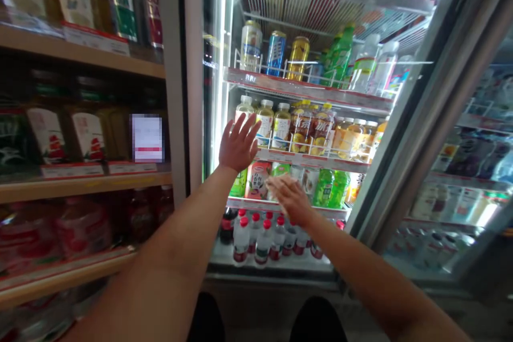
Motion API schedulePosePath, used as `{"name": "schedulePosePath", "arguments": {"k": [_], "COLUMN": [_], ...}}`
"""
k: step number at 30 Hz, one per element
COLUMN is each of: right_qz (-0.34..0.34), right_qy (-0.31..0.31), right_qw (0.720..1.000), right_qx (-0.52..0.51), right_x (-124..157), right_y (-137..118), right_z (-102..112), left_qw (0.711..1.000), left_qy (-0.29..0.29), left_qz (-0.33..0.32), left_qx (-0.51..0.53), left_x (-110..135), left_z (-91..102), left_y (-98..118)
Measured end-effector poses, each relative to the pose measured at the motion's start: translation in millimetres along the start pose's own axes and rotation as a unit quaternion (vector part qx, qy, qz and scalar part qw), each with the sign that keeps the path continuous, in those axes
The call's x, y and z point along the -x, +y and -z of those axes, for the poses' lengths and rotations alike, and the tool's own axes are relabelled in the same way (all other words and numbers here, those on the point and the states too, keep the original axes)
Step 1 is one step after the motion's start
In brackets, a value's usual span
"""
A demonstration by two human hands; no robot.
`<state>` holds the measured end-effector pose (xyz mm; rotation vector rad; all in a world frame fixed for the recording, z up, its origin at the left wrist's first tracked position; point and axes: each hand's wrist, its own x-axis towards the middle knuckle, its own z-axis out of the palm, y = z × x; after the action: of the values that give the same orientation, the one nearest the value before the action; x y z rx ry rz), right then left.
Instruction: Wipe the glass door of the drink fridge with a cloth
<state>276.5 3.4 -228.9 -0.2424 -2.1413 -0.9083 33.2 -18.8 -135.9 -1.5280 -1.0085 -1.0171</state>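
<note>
My left hand [239, 144] is raised at the left side of a lit drinks fridge, fingers spread and holding nothing. Behind its fingertips stand bottles with yellow and white labels [264, 122]; whether the palm touches glass I cannot tell. Lower and to the right, my right hand [294, 200] is bent over a pale, crumpled cloth [276, 186], which is blurred and partly hidden under the fingers. That hand is in front of the shelf with a pink carton [257, 180] and green bottles [324, 187].
Red-capped water bottles [263, 243] fill the fridge bottom. Cans [276, 53] stand on an upper shelf. A metal door frame [417, 112] slants along the right. Wooden shelves [88, 179] with bottles rise on the left. My knees [318, 320] show below.
</note>
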Motion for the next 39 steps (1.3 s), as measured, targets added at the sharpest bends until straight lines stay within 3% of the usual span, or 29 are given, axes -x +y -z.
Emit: {"name": "schedulePosePath", "arguments": {"k": [3,7,9,12,14,19,24,29,31,34,36,39], "right_qz": [0.085,-0.027,-0.038,0.079,0.117,-0.033,-0.011,-0.159,-0.172,-0.139,-0.133,-0.149], "right_qy": [-0.066,-0.003,0.012,-0.028,-0.036,0.024,0.007,0.124,0.133,0.091,0.060,0.017], "right_qw": [0.994,1.000,0.999,0.996,0.992,0.998,0.999,0.976,0.972,0.982,0.984,0.982], "right_qx": [-0.004,0.003,0.005,0.015,0.024,0.040,0.050,0.085,0.089,0.092,0.102,0.112], "right_x": [-12.0,-31.9,-36.2,-36.4,-36.5,-35.7,-25.3,-4.0,12.4,39.1,53.1,65.7], "right_y": [-4.1,1.7,0.5,-3.2,-0.7,19.1,45.4,90.1,99.8,99.4,94.7,89.7], "right_z": [-5.6,-7.1,-8.8,-10.0,-7.4,7.2,29.3,57.9,64.5,67.4,67.2,69.1], "left_qw": [1.000,1.000,1.000,1.000,1.000,1.000,0.999,0.999,0.998,0.988,0.972,0.932], "left_qy": [-0.001,-0.007,-0.008,-0.011,-0.009,-0.002,-0.012,0.010,0.030,0.036,0.012,-0.069], "left_qz": [-0.002,0.008,0.009,0.011,0.013,0.009,0.012,0.007,0.026,0.109,0.161,0.198], "left_qx": [0.001,0.002,0.006,0.019,0.026,0.027,0.028,0.039,0.058,0.107,0.171,0.294], "left_x": [-0.3,-0.5,-0.4,-0.1,0.0,-0.3,-0.9,0.3,3.5,13.5,24.5,51.5], "left_z": [0.7,0.7,0.8,1.1,1.1,0.9,1.8,-0.7,-2.1,2.9,14.7,44.9], "left_y": [0.3,0.6,0.8,0.8,0.8,0.9,-1.3,-1.8,6.6,35.4,64.0,110.1]}}
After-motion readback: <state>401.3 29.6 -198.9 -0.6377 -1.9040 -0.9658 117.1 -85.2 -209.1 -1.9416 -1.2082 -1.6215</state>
